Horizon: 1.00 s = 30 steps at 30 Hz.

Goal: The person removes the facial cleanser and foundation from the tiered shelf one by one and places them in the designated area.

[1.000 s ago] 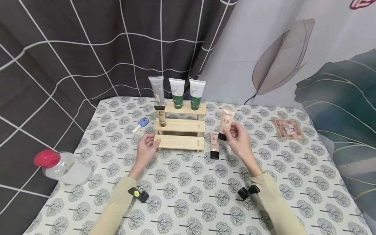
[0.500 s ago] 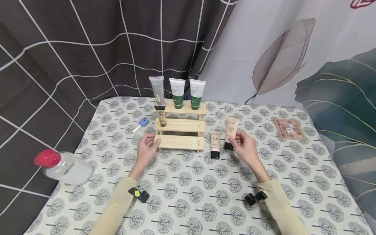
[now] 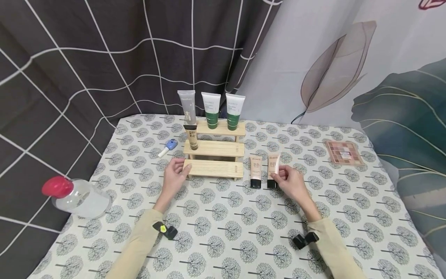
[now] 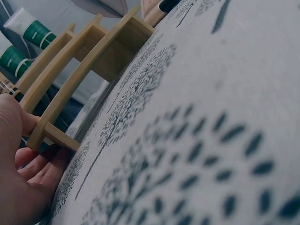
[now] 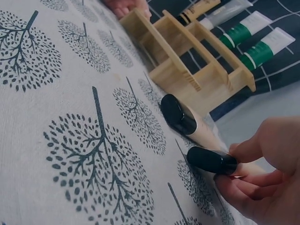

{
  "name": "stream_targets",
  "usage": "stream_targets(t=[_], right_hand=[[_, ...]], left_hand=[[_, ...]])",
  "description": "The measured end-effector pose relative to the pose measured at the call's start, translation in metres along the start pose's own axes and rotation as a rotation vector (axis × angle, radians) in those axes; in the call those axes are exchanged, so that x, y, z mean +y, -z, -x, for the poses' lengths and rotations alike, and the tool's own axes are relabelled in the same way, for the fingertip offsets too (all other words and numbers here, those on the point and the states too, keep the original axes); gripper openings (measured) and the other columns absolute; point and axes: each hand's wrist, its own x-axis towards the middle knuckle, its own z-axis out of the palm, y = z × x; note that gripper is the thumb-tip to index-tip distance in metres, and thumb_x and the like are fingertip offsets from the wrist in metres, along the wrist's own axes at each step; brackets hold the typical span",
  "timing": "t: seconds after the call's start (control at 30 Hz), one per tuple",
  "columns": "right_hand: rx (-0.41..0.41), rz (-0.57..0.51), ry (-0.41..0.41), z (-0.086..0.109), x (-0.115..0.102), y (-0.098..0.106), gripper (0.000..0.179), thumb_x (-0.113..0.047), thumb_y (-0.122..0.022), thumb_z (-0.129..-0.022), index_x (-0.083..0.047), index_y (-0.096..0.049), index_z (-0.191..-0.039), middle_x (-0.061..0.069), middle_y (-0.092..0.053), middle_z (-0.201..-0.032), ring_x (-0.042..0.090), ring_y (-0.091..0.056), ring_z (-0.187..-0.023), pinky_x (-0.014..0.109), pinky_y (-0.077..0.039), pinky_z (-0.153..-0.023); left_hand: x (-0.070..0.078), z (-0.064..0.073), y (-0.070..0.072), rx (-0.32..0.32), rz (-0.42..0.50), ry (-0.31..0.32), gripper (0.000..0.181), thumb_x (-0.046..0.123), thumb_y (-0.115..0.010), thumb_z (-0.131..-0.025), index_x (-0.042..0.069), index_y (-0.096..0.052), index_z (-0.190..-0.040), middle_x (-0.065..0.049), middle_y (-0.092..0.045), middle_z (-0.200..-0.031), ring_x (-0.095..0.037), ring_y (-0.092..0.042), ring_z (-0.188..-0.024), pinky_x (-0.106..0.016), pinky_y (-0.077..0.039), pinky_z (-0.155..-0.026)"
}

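Observation:
My right hand [image 3: 290, 181] pinches a beige BB cream tube [image 3: 273, 164] with a black cap, low over the tablecloth. Just left of it a matching BB cream tube [image 3: 256, 168] lies on the cloth, cap toward me. My left hand [image 3: 175, 174] grips the left end of the lowest step of a three-tier wooden stand [image 3: 213, 168]; in the left wrist view the thumb is at the step's end [image 4: 40, 133]. A small tan tube [image 3: 192, 138] stands on the middle step. On the top step stand a grey tube [image 3: 188, 107] and two green-and-white tubes [image 3: 211, 110].
Left of the stand lies a small blue-and-white object [image 3: 168, 147]. A clear bottle with a red top [image 3: 83, 197] is at the left edge. An eyeshadow palette [image 3: 345, 152] lies at the right. Curtains hang behind the table.
My right hand has moved right and toward me, lowering its BB cream tube from above the other one to beside it. My left hand has stayed on the stand.

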Motion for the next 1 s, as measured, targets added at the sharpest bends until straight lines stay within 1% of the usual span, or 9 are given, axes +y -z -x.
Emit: stream_targets(t=[0.17, 0.37, 0.47, 0.63, 0.77, 0.9, 1.0], right_hand=[[0.004, 0.054, 0.011, 0.001, 0.002, 0.002, 0.039, -0.016, -0.071, -0.094, 0.012, -0.060, -0.119, 0.024, -0.072, -0.098, 0.028, -0.070, -0.083, 0.028, -0.061, -0.069], [-0.006, 0.075, -0.036, 0.001, 0.003, 0.005, 0.042, -0.020, -0.071, -0.094, 0.010, -0.061, -0.121, 0.022, -0.070, -0.100, 0.025, -0.067, -0.084, 0.026, -0.059, -0.070], [-0.005, 0.091, -0.029, 0.002, 0.004, 0.007, 0.044, -0.020, -0.071, -0.094, 0.011, -0.060, -0.122, 0.021, -0.070, -0.099, 0.025, -0.067, -0.084, 0.027, -0.059, -0.069], [-0.001, 0.136, -0.002, 0.004, 0.005, 0.011, 0.045, -0.020, -0.072, -0.093, 0.012, -0.058, -0.122, 0.020, -0.071, -0.096, 0.025, -0.068, -0.080, 0.030, -0.059, -0.068], [0.022, 0.177, 0.025, 0.005, 0.001, 0.014, 0.045, -0.019, -0.073, -0.092, 0.012, -0.058, -0.122, 0.021, -0.072, -0.095, 0.026, -0.068, -0.078, 0.036, -0.061, -0.069], [0.063, 0.190, 0.088, 0.003, -0.010, 0.016, 0.043, -0.017, -0.072, -0.092, 0.012, -0.059, -0.121, 0.022, -0.072, -0.094, 0.028, -0.068, -0.079, 0.042, -0.062, -0.073], [0.073, 0.173, 0.130, -0.001, -0.023, 0.017, 0.041, -0.016, -0.071, -0.092, 0.011, -0.059, -0.121, 0.022, -0.072, -0.095, 0.029, -0.068, -0.081, 0.041, -0.063, -0.074]], left_hand=[[0.001, 0.000, 0.000, -0.004, 0.012, 0.000, 0.039, 0.005, -0.069, -0.093, -0.007, -0.054, -0.127, -0.027, -0.063, -0.130, -0.038, -0.064, -0.119, -0.009, -0.056, -0.087], [0.003, 0.000, -0.001, -0.003, 0.006, -0.009, 0.039, 0.005, -0.070, -0.093, -0.007, -0.054, -0.127, -0.027, -0.063, -0.130, -0.037, -0.064, -0.119, -0.008, -0.056, -0.087], [0.004, 0.000, -0.001, -0.003, 0.001, -0.015, 0.039, 0.005, -0.069, -0.093, -0.007, -0.054, -0.127, -0.027, -0.063, -0.130, -0.037, -0.064, -0.120, -0.008, -0.055, -0.088], [0.005, 0.000, -0.001, 0.001, -0.010, -0.024, 0.039, 0.006, -0.070, -0.093, -0.007, -0.055, -0.127, -0.027, -0.063, -0.130, -0.037, -0.064, -0.119, -0.010, -0.056, -0.090], [0.004, 0.000, -0.001, 0.003, -0.021, -0.022, 0.039, 0.008, -0.071, -0.093, -0.006, -0.055, -0.126, -0.026, -0.064, -0.129, -0.037, -0.065, -0.119, -0.014, -0.058, -0.092], [0.001, -0.001, -0.001, 0.007, -0.023, -0.015, 0.039, 0.008, -0.071, -0.093, -0.005, -0.055, -0.126, -0.026, -0.064, -0.130, -0.036, -0.065, -0.119, -0.014, -0.058, -0.092], [-0.001, -0.001, -0.001, 0.009, -0.022, -0.015, 0.038, 0.007, -0.070, -0.094, -0.006, -0.055, -0.126, -0.026, -0.063, -0.130, -0.037, -0.064, -0.120, -0.012, -0.057, -0.092]])
